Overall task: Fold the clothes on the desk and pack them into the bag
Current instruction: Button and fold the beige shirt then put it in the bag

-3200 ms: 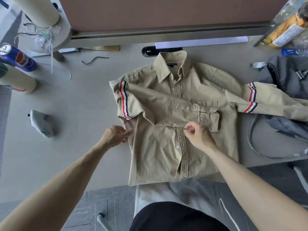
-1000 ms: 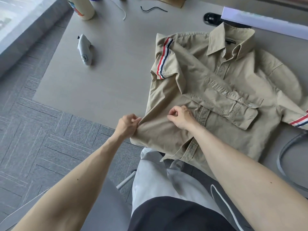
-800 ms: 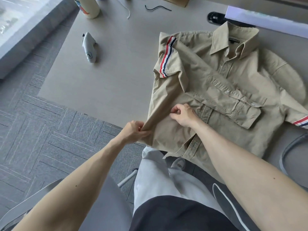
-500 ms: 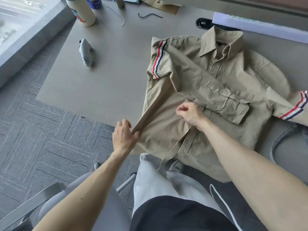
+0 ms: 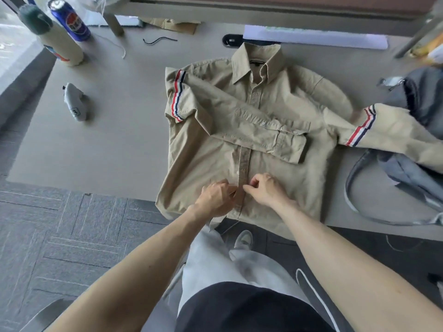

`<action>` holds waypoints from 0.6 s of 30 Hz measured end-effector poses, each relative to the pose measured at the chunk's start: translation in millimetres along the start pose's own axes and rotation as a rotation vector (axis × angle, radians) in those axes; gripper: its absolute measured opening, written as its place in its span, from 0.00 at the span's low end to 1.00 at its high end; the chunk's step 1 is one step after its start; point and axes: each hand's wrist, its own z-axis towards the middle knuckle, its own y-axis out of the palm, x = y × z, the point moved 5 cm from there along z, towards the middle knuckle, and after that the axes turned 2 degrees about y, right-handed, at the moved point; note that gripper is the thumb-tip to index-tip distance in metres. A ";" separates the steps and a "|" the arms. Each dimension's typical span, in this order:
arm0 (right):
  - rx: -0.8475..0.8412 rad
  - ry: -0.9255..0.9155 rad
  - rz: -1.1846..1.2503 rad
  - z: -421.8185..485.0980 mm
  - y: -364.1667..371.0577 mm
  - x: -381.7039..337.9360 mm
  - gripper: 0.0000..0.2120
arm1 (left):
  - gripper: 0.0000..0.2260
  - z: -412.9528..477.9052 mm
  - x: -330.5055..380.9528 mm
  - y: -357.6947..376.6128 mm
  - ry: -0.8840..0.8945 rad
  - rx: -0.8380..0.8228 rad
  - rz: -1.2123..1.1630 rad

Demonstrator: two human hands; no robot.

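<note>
the left hand point(image 5: 215, 200) has left the side edge of the shirt point(image 5: 196, 164), where it was tugging the cloth a moment ago, and now sits at the button strip point(image 5: 244, 161) near the hem, with the right hand point(image 5: 267, 191) just across the strip from it. both hands have curled fingers and seem to pinch the strip between thumb and fingertips, though the left hand's fingertips are partly hidden under its own knuckles. the shirt lies face up on the desk point(image 5: 107, 140), collar away from the person, its hem hanging a little over the near edge. 1 folded sleeve point(image 5: 239, 121) lies across the chest, while the loose sleeve point(image 5: 393, 130) stretches out to the side and rests on the grey bag point(image 5: 424, 99). the side looks straightened, and the hands appear to be squaring or fastening the front. folding is only partly done: the loose sleeve must come in, the body must be doubled up, and nothing is packed yet.
</note>
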 end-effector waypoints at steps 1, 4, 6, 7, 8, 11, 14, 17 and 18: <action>0.021 0.020 0.014 1.9 -3.5 -4.0 0.14 | 0.23 -1.2 1.5 -0.9 0.034 -0.031 0.028; 0.109 0.060 0.007 6.0 -9.8 -19.6 0.19 | 0.15 -1.0 -1.1 0.4 0.116 -0.165 0.083; 0.148 0.065 -0.023 8.1 -9.3 -28.3 0.21 | 0.13 3.6 -8.2 2.4 0.127 -0.242 0.082; 0.156 0.072 -0.029 9.0 -8.6 -31.3 0.20 | 0.12 7.8 -11.6 2.6 0.129 -0.251 0.051; 0.153 0.087 -0.030 10.4 -7.0 -33.0 0.19 | 0.12 11.5 -11.8 -0.1 0.130 -0.248 0.005; 0.158 0.120 -0.007 10.9 -6.3 -34.6 0.20 | 0.11 26.0 -8.9 -12.3 0.074 -0.172 -0.134; 0.149 0.132 0.038 9.4 -6.3 -33.6 0.26 | 0.10 37.4 -14.4 -16.3 -0.037 -0.052 -0.115; 0.124 0.128 0.056 11.3 0.4 -34.8 0.32 | 0.05 43.8 -23.7 -18.1 -0.124 0.142 -0.194; 0.131 0.113 0.060 12.3 3.2 -36.4 0.35 | 0.05 45.3 -22.7 -20.8 -0.123 0.178 -0.202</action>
